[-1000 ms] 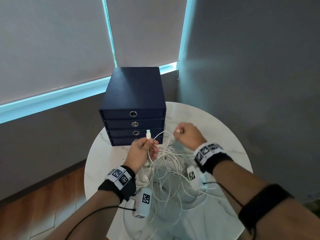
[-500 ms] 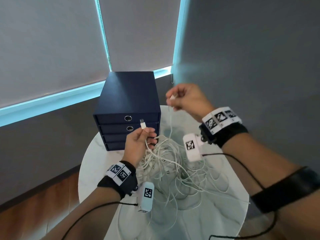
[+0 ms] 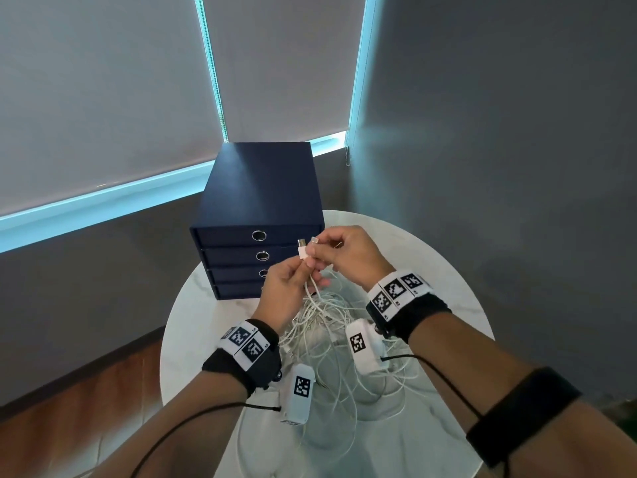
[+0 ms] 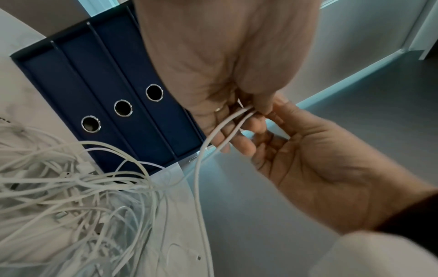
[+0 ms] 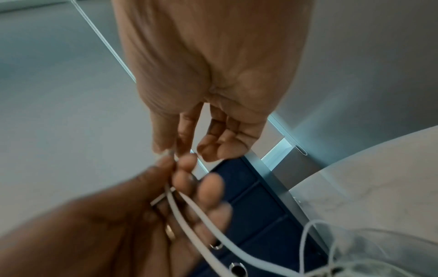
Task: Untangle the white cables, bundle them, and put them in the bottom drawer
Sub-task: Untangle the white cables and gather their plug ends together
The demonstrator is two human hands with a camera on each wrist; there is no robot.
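Both hands meet in front of the navy drawer unit. My left hand grips two strands of one white cable just below its plugs. My right hand pinches the second plug beside the first plug, so the two ends stand side by side. The rest of the white cables lie in a loose tangle on the round table below my wrists. The bottom drawer is closed, partly hidden by my left hand.
The drawer unit has several closed drawers with metal ring pulls and stands at the table's far left edge. Grey walls and blinds close in behind and to the right. Wooden floor shows to the left of the table.
My right hand lifted one cable end high above the table, then came down and left to my left hand. The two plugs are now held together.
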